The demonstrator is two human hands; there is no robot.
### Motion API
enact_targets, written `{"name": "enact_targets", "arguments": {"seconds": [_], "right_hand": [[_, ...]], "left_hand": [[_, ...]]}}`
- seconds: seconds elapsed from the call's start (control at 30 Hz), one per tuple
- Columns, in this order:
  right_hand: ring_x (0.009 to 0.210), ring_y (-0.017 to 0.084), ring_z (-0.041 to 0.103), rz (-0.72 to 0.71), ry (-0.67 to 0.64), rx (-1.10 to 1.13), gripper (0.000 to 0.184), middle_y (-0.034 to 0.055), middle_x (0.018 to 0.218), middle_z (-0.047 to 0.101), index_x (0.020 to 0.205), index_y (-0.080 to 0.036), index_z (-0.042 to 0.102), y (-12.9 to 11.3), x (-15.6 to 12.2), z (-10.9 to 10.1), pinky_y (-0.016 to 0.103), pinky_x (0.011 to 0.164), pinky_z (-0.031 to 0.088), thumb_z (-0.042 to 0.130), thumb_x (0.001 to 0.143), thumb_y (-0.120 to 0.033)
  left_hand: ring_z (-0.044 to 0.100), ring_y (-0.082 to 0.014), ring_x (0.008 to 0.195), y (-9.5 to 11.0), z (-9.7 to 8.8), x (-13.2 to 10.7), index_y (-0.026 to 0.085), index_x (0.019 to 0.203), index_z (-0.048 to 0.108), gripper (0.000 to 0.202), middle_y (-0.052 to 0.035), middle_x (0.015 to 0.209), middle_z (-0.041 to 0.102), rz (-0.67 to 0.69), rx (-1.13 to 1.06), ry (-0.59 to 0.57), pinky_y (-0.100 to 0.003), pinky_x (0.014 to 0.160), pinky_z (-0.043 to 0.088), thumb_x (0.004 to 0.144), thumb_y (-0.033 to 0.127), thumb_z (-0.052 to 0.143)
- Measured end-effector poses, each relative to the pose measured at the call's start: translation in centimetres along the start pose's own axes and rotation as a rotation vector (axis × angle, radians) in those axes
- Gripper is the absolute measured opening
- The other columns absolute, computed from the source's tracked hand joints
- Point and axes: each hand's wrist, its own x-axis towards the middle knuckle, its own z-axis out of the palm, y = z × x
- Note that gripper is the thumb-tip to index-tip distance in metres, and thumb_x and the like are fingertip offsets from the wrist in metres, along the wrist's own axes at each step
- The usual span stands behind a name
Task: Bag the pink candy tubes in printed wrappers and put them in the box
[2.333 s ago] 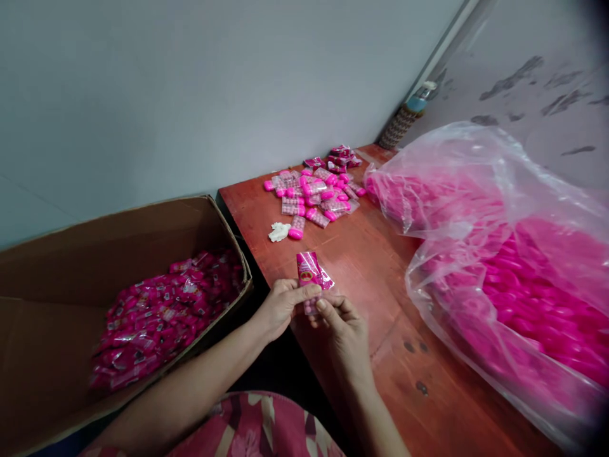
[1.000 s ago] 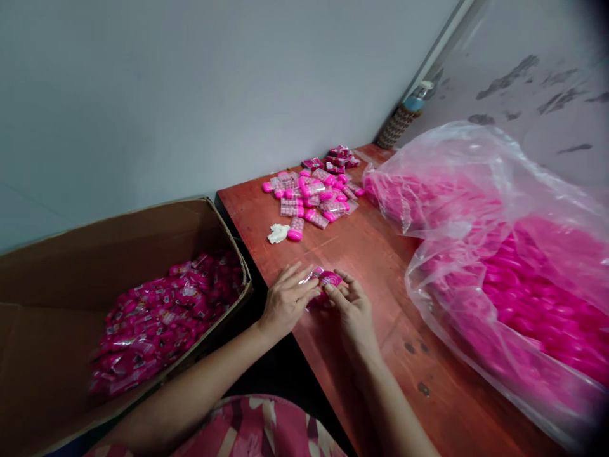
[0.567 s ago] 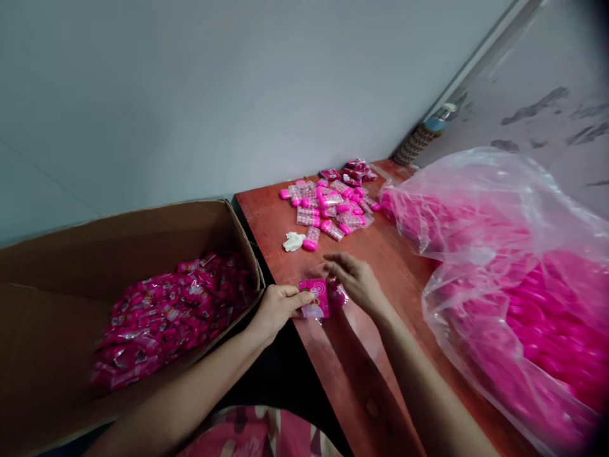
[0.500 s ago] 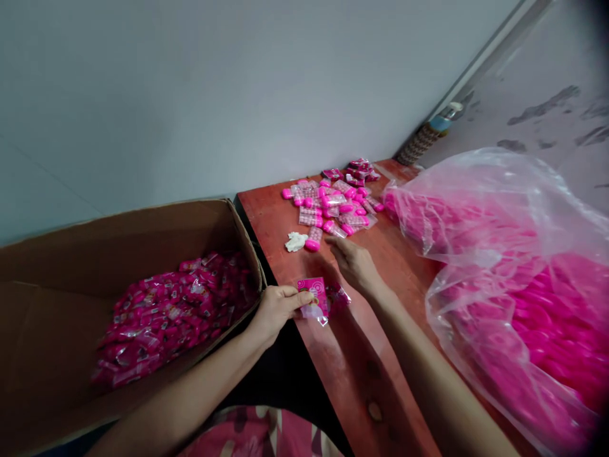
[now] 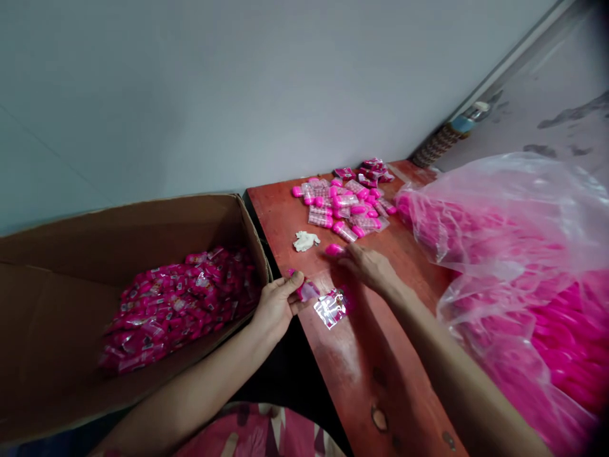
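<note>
Pink packet (image 5: 309,291) is pinched at its edge by the left hand (image 5: 278,303), apparently to keep its face free, while a pink-capped container (image 5: 334,250) is gripped farther forward by the right hand (image 5: 370,264), with a shiny packet (image 5: 332,308) laid between on the tabletop (image 5: 340,358), presumably for easy reach.

Single head-worn view, looking forward and down over the person's patterned garment (image 5: 266,431), left hand (image 5: 280,303) and right hand (image 5: 370,264) fairly near at mid-frame, red wooden table (image 5: 340,365) receding, left edge slanting up to the far left corner, far edge along the grey wall (image 5: 214,95)
</note>
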Motion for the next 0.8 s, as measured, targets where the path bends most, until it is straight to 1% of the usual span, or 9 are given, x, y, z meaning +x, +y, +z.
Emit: {"name": "enact_targets", "arguments": {"seconds": [0.07,0.1,0.2,0.27,0.37,0.47,0.57,0.67,0.8], "right_hand": [[0.057,0.017,0.054,0.175,0.113,0.345,0.026,0.0027,0.064,0.058,0.079,-0.019,0.051,-2.0,-3.5,0.2,0.024,0.049,0.033,0.043,0.085,-0.043],[0.053,0.015,0.052,0.215,0.125,0.564,0.03,0.001,0.06,0.056,0.074,-0.02,0.049,-3.2,-5.3,0.4,0.023,0.047,0.034,0.043,0.083,-0.047],[0.043,0.012,0.05,0.324,-0.001,1.164,0.032,-0.0003,0.057,0.056,0.077,-0.019,0.048,-7.5,-9.9,1.2,0.022,0.04,0.035,0.046,0.081,-0.051],[0.04,0.011,0.048,0.424,0.005,1.345,0.031,-0.0008,0.056,0.056,0.08,-0.019,0.048,-9.8,-11.6,2.1,0.02,0.037,0.033,0.05,0.079,-0.05],[0.037,0.009,0.044,0.501,0.094,1.433,0.028,-0.0027,0.052,0.054,0.08,-0.02,0.049,-11.6,-12.5,3.5,0.019,0.034,0.03,0.051,0.08,-0.048],[0.036,0.008,0.043,0.513,0.149,1.468,0.026,-0.0032,0.052,0.053,0.082,-0.02,0.05,-11.7,-12.5,4.3,0.018,0.033,0.03,0.052,0.08,-0.046],[0.038,0.008,0.044,0.479,0.14,1.506,0.025,-0.003,0.055,0.055,0.084,-0.019,0.05,-11.4,-12.5,4.6,0.018,0.033,0.029,0.053,0.081,-0.044],[0.04,0.008,0.046,0.415,0.115,1.558,0.024,-0.002,0.057,0.056,0.082,-0.019,0.05,-11.1,-12.6,4.6,0.018,0.035,0.03,0.051,0.082,-0.042],[0.042,0.009,0.046,0.405,0.173,1.532,0.021,-0.0022,0.056,0.055,0.077,-0.019,0.051,-10.9,-12.6,4.7,0.02,0.037,0.032,0.052,0.082,-0.04]], "left_hand": [[0.06,-0.0112,0.056,0.0,0.2,0.1,0.011,0.07,0.061,0.016,-0.0019,0.064,0.064,-0.002,-0.064,0.023,-0.027,0.058,0.054,0.065,0.02,0.073],[0.061,-0.0113,0.056,-0.1,0.3,0.2,0.011,0.071,0.061,0.014,-0.0018,0.065,0.065,-0.002,-0.089,0.037,-0.028,0.06,0.054,0.066,0.019,0.071],[0.063,-0.0134,0.061,-0.4,0.6,0.5,0.012,0.074,0.061,0.011,-0.0028,0.068,0.065,0.006,-0.132,0.053,-0.029,0.061,0.055,0.069,0.017,0.069],[0.063,-0.0136,0.061,-0.9,0.9,0.5,0.011,0.076,0.061,0.013,-0.0035,0.068,0.065,0.012,-0.13,0.042,-0.026,0.058,0.054,0.069,0.018,0.069],[0.06,-0.0117,0.056,-1.7,1.5,0.1,0.011,0.075,0.061,0.017,-0.003,0.066,0.064,0.02,-0.117,0.013,-0.023,0.053,0.051,0.065,0.019,0.072],[0.059,-0.0106,0.056,-2.2,2.0,-0.6,0.011,0.075,0.061,0.022,-0.0023,0.066,0.063,0.053,-0.078,-0.036,-0.022,0.054,0.05,0.06,0.02,0.076],[0.058,-0.0101,0.054,-2.2,2.3,-1.1,0.011,0.072,0.061,0.025,-0.0012,0.065,0.063,0.096,-0.006,-0.068,-0.022,0.054,0.049,0.058,0.023,0.077],[0.057,-0.0106,0.053,-2.0,2.5,-1.4,0.012,0.07,0.059,0.027,-0.0014,0.063,0.062,0.063,0.054,-0.134,-0.023,0.053,0.048,0.06,0.03,0.076],[0.056,-0.0101,0.052,-2.0,2.6,-1.7,0.011,0.07,0.06,0.028,-0.0023,0.061,0.062,-0.009,0.169,-0.248,-0.021,0.051,0.045,0.061,0.031,0.075]]}}
